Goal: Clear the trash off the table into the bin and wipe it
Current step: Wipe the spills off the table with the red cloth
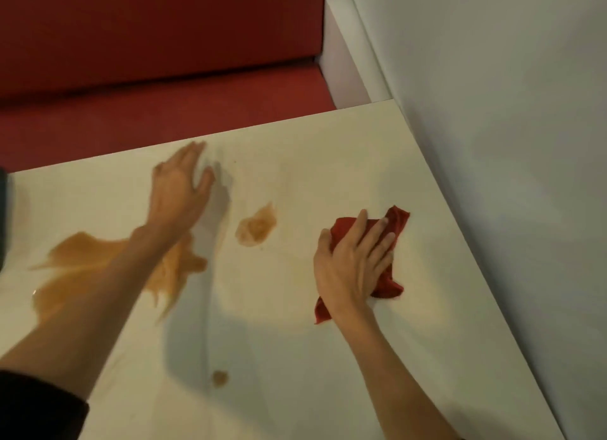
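Observation:
A white table carries brown liquid spills: a large puddle on the left, a smaller patch in the middle and a small drop near the front. My right hand presses a crumpled red cloth flat against the table's right part, fingers spread over it. My left hand hovers, blurred, with straight fingers near the table's far edge, its forearm crossing above the large puddle. No trash or bin is in view.
A red bench seat with a red backrest runs along the table's far edge. A white wall borders the table on the right. A dark object pokes in at the left edge.

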Demonstrator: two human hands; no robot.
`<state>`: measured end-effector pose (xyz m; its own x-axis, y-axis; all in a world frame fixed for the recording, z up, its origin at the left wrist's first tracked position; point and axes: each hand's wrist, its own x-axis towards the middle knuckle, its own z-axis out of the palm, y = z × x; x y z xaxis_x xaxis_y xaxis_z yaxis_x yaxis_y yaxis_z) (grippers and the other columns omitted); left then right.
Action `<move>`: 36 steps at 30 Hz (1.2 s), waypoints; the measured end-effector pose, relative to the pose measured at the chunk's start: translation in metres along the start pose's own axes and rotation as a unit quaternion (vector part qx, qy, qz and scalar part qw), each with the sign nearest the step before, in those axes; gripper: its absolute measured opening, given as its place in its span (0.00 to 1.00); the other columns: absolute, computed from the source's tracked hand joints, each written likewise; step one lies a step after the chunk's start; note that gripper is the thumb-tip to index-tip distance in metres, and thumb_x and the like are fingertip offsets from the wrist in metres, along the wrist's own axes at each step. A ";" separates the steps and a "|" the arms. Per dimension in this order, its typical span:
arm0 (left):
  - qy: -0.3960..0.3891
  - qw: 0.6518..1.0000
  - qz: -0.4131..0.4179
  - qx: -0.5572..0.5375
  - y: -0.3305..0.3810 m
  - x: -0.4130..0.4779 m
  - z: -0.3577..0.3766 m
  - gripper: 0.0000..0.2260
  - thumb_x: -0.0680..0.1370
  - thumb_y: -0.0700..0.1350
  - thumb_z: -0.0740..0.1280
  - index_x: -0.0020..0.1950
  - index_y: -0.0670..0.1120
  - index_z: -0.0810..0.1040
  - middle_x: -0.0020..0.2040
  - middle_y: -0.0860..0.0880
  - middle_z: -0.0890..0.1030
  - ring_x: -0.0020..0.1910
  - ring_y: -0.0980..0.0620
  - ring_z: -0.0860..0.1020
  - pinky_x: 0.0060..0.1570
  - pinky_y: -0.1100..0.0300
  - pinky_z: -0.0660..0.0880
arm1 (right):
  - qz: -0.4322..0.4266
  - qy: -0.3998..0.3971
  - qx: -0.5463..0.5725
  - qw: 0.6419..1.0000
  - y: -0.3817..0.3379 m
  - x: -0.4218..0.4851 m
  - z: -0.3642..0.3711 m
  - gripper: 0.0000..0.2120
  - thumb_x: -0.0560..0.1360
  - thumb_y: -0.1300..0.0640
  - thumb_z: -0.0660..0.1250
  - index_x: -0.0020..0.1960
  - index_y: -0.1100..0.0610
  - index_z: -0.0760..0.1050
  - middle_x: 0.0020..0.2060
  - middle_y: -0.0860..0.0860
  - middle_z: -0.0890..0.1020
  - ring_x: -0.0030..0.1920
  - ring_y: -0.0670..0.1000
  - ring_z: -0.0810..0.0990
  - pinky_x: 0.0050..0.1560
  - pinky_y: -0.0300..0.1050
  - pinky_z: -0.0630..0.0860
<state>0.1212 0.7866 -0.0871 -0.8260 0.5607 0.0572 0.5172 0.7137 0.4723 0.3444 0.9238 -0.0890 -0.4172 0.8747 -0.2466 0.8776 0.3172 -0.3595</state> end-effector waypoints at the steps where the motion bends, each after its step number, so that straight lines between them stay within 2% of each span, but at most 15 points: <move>1: 0.005 1.000 -0.014 0.022 -0.021 0.008 -0.007 0.24 0.79 0.50 0.56 0.74 0.41 0.67 0.72 0.40 0.70 0.71 0.41 0.68 0.70 0.43 0.63 | -0.004 0.012 -0.023 1.000 -0.001 0.001 0.010 0.33 0.79 0.44 0.57 0.78 0.59 0.52 0.77 0.63 0.50 0.77 0.65 0.48 0.74 0.63 0.45; 3: 0.002 0.997 -0.036 0.066 -0.057 0.020 -0.016 0.24 0.81 0.51 0.54 0.75 0.43 0.64 0.74 0.41 0.67 0.74 0.42 0.65 0.71 0.40 0.60 | -0.028 0.068 -0.060 0.995 -0.004 0.012 0.021 0.31 0.78 0.45 0.56 0.75 0.62 0.61 0.74 0.65 0.59 0.75 0.66 0.56 0.73 0.64 0.52; 5: -0.027 0.993 -0.057 0.102 -0.080 0.026 -0.021 0.26 0.81 0.55 0.51 0.77 0.46 0.61 0.77 0.44 0.62 0.76 0.44 0.60 0.71 0.39 0.55 | -0.065 0.116 -0.080 0.988 -0.005 0.030 0.023 0.30 0.78 0.45 0.53 0.73 0.63 0.64 0.73 0.65 0.63 0.74 0.65 0.61 0.71 0.63 0.56; 9: -0.067 0.988 -0.051 0.133 -0.103 0.030 -0.019 0.30 0.78 0.62 0.43 0.79 0.54 0.55 0.79 0.50 0.56 0.78 0.48 0.52 0.72 0.38 0.47 | -0.076 0.120 -0.068 0.987 -0.022 0.091 0.018 0.32 0.81 0.43 0.50 0.77 0.62 0.55 0.76 0.63 0.55 0.76 0.59 0.56 0.75 0.56 0.49; 12: -0.050 0.987 -0.044 0.149 -0.107 0.031 -0.014 0.28 0.80 0.62 0.42 0.79 0.56 0.53 0.79 0.52 0.56 0.78 0.50 0.52 0.72 0.39 0.44 | -0.027 0.149 -0.009 0.988 -0.063 0.139 0.019 0.30 0.82 0.44 0.46 0.75 0.62 0.60 0.76 0.62 0.56 0.77 0.57 0.56 0.76 0.53 0.48; 14: -0.044 0.986 -0.039 0.155 -0.105 0.032 -0.011 0.26 0.81 0.61 0.43 0.79 0.56 0.53 0.79 0.52 0.57 0.78 0.51 0.52 0.73 0.39 0.45 | -0.040 0.157 0.005 0.987 -0.096 0.151 0.025 0.26 0.82 0.47 0.47 0.74 0.61 0.64 0.76 0.61 0.59 0.76 0.56 0.57 0.75 0.53 0.49; 18: -0.036 0.987 -0.036 0.150 -0.109 0.030 -0.012 0.26 0.81 0.60 0.44 0.79 0.56 0.54 0.78 0.51 0.59 0.77 0.50 0.54 0.73 0.39 0.45 | -0.238 0.104 0.006 0.966 -0.136 0.126 0.049 0.21 0.81 0.51 0.54 0.70 0.59 0.69 0.74 0.58 0.65 0.73 0.56 0.64 0.74 0.51 0.57; 21: -0.033 0.987 -0.033 0.152 -0.110 0.030 -0.012 0.26 0.81 0.60 0.45 0.78 0.56 0.55 0.78 0.51 0.60 0.77 0.51 0.55 0.73 0.39 0.45 | -0.396 0.039 -0.005 0.917 -0.107 0.104 0.042 0.19 0.80 0.48 0.59 0.67 0.54 0.74 0.71 0.53 0.70 0.70 0.53 0.68 0.71 0.49 0.60; 23: -0.032 0.987 -0.035 0.150 -0.110 0.030 -0.012 0.25 0.81 0.60 0.45 0.78 0.56 0.55 0.78 0.51 0.61 0.77 0.51 0.55 0.73 0.39 0.45 | -0.434 0.033 -0.049 0.899 -0.077 0.108 0.029 0.20 0.79 0.43 0.58 0.68 0.49 0.73 0.71 0.50 0.71 0.70 0.51 0.67 0.67 0.48 0.60; 25: -0.030 0.988 -0.036 0.146 -0.110 0.030 -0.011 0.25 0.81 0.60 0.45 0.78 0.56 0.55 0.77 0.52 0.61 0.77 0.51 0.55 0.73 0.40 0.45 | -0.421 0.052 -0.099 0.900 -0.059 0.128 0.017 0.23 0.79 0.40 0.54 0.69 0.47 0.72 0.72 0.49 0.70 0.72 0.50 0.66 0.63 0.50 0.59; 27: -0.025 0.989 -0.039 0.143 -0.110 0.029 -0.011 0.25 0.81 0.59 0.46 0.78 0.56 0.56 0.77 0.52 0.61 0.77 0.52 0.55 0.73 0.40 0.44 | -0.374 0.067 -0.109 0.918 -0.063 0.158 0.015 0.24 0.80 0.40 0.51 0.70 0.48 0.70 0.73 0.51 0.68 0.74 0.52 0.62 0.67 0.55 0.57; 29: -0.020 0.989 -0.041 0.140 -0.108 0.029 -0.011 0.24 0.82 0.59 0.47 0.78 0.56 0.57 0.77 0.52 0.62 0.77 0.52 0.55 0.73 0.40 0.44 | -0.289 0.082 -0.085 0.950 -0.082 0.184 0.019 0.25 0.81 0.40 0.49 0.71 0.51 0.68 0.74 0.53 0.66 0.76 0.55 0.58 0.71 0.62 0.52; 32: -0.014 0.989 -0.037 0.141 -0.106 0.029 -0.012 0.24 0.81 0.58 0.48 0.78 0.56 0.57 0.76 0.52 0.63 0.77 0.52 0.56 0.73 0.40 0.45 | -0.179 0.115 -0.084 0.973 -0.124 0.199 0.037 0.30 0.80 0.39 0.47 0.71 0.57 0.67 0.72 0.60 0.68 0.74 0.60 0.60 0.73 0.60 0.54; 34: -0.017 0.989 -0.038 0.143 -0.107 0.029 -0.012 0.24 0.82 0.58 0.47 0.78 0.56 0.57 0.76 0.52 0.63 0.77 0.52 0.56 0.73 0.40 0.45 | -0.179 0.115 -0.098 0.972 -0.155 0.185 0.053 0.32 0.78 0.38 0.45 0.70 0.59 0.69 0.69 0.62 0.71 0.71 0.61 0.66 0.72 0.57 0.58; 36: -0.021 0.988 -0.038 0.147 -0.107 0.029 -0.012 0.24 0.82 0.58 0.47 0.78 0.56 0.56 0.76 0.52 0.63 0.77 0.52 0.55 0.73 0.40 0.45 | -0.252 0.113 -0.089 0.957 -0.180 0.158 0.075 0.31 0.78 0.39 0.49 0.66 0.60 0.74 0.64 0.64 0.75 0.66 0.62 0.72 0.69 0.58 0.64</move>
<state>0.0389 0.7214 -0.1256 -0.8579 0.5138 -0.0076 0.5024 0.8417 0.1979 0.1029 0.9771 -0.1305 -0.7541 0.6446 0.1262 0.6129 0.7596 -0.2176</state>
